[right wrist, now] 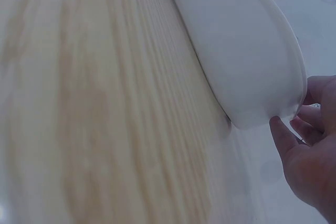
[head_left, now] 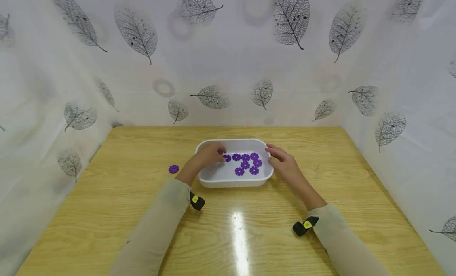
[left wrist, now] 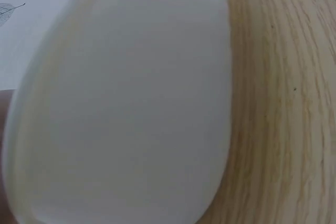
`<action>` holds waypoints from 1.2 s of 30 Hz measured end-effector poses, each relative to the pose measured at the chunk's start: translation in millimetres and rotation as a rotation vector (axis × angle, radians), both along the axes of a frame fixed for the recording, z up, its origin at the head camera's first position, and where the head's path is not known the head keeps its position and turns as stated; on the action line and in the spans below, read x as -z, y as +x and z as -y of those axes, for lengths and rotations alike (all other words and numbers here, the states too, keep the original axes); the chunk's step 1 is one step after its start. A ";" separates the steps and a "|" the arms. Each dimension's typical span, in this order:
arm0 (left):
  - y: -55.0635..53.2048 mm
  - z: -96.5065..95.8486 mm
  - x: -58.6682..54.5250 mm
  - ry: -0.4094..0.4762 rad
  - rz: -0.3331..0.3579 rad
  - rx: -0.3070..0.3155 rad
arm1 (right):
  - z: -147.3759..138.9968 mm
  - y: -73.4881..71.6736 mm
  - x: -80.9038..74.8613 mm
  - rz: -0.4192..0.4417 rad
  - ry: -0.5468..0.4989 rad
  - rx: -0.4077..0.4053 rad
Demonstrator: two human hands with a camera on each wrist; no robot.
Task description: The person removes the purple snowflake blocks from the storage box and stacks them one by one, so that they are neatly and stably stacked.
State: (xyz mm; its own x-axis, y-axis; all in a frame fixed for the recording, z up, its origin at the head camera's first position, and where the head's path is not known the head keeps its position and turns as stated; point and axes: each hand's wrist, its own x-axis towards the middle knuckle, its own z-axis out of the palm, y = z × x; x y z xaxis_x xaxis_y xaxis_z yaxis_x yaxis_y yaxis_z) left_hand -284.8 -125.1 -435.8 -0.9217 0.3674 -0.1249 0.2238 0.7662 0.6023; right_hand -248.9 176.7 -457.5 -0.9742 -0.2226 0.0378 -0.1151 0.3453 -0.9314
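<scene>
A white oblong tub (head_left: 233, 183) stands on the table with several purple flower-shaped discs (head_left: 245, 164) lying flat on its floor. My left hand (head_left: 209, 153) reaches over the tub's left end, thumb and curled fingers at a purple disc (head_left: 227, 158), whose left edge the thumb covers. In the left wrist view the tub wall (left wrist: 136, 98) hides nearly all of this hand. My right hand (head_left: 285, 164) holds the tub's right end by the rim. Its thumb (right wrist: 283, 137) touches the outside of the end wall in the right wrist view.
One more purple disc (head_left: 173, 169) lies on the wooden table (head_left: 142, 149), left of the tub beside my left wrist. Leaf-printed white sheeting (head_left: 228, 70) rises behind the table and along both sides. Light glares off the tabletop in front.
</scene>
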 end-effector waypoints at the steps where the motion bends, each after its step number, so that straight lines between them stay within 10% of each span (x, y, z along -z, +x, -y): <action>1: 0.4 -0.7 0.9 0.000 -0.002 -0.003 | 0.5 0.0 0.0 0.001 0.002 -0.001; 36: 3.1 -15.5 14.4 -0.027 0.048 0.015 | -3.9 1.9 4.2 -0.023 0.014 -0.014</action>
